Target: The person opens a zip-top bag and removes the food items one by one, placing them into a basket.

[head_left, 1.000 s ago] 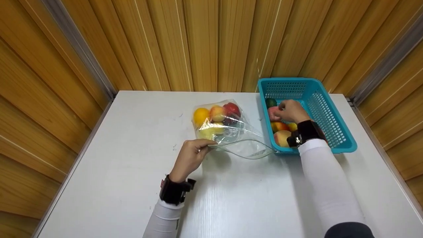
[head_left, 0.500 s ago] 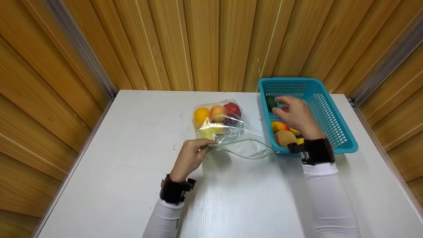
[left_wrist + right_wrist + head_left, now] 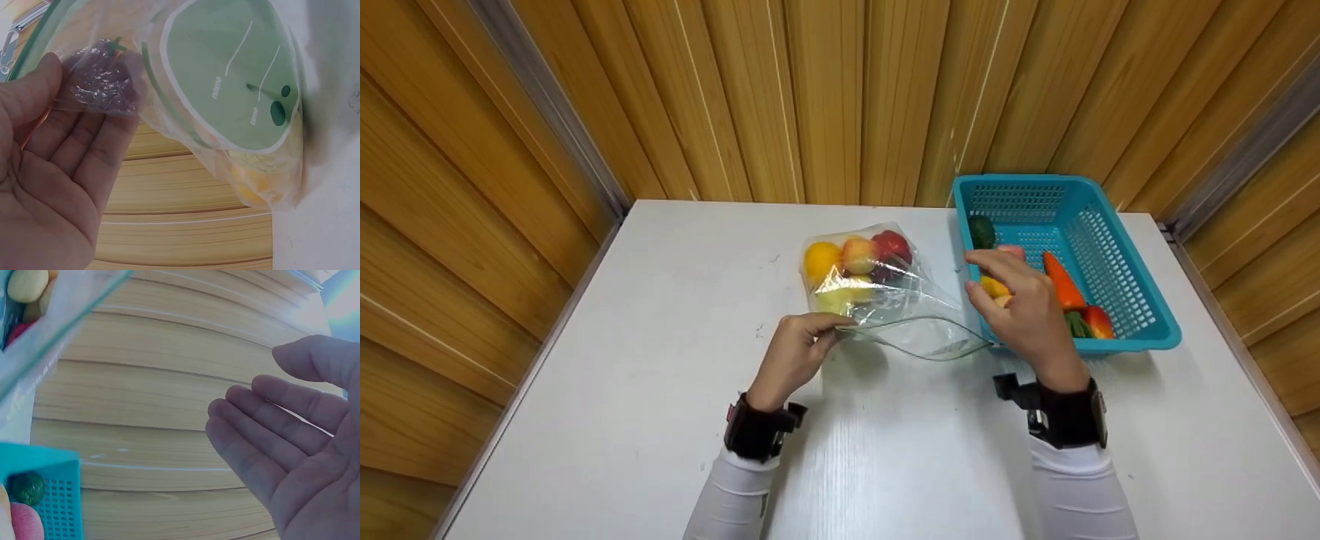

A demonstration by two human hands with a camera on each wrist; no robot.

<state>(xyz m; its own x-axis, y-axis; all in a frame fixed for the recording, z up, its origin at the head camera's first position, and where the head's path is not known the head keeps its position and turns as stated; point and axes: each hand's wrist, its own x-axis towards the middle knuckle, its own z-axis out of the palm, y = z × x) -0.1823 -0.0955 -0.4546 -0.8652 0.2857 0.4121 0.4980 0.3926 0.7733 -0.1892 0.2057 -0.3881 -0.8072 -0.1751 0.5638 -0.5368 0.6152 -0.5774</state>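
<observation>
My left hand (image 3: pixel 799 356) pinches the open rim of a clear zip bag (image 3: pixel 900 311) between thumb and fingers. Inside the bag lie an orange (image 3: pixel 822 262), a yellow-red fruit (image 3: pixel 859 255), a shiny red fruit (image 3: pixel 892 246) and a yellow-green piece. The left wrist view shows the bag's green printed label (image 3: pixel 225 79) and dark purple grapes (image 3: pixel 107 76) behind the film. My right hand (image 3: pixel 1024 315) hangs over the near left corner of a teal basket (image 3: pixel 1140 281), fingers extended, thumb apart, holding nothing. A pinkish fruit (image 3: pixel 1011 251) sits in the basket beyond its fingertips.
The basket also holds a dark green vegetable (image 3: pixel 982 232), a carrot (image 3: pixel 1063 281), a red-yellow fruit (image 3: pixel 1099 322) and yellow pieces partly hidden by the right hand. Wood-patterned panels (image 3: pixel 825 97) rise behind the white table (image 3: pixel 697 300). The bag's right corner meets the basket's near left corner.
My right hand has left the pinkish fruit and drawn back toward the basket's near left corner. The fruit now sits farther right, and the carrot has come into view. My left hand keeps its place.
</observation>
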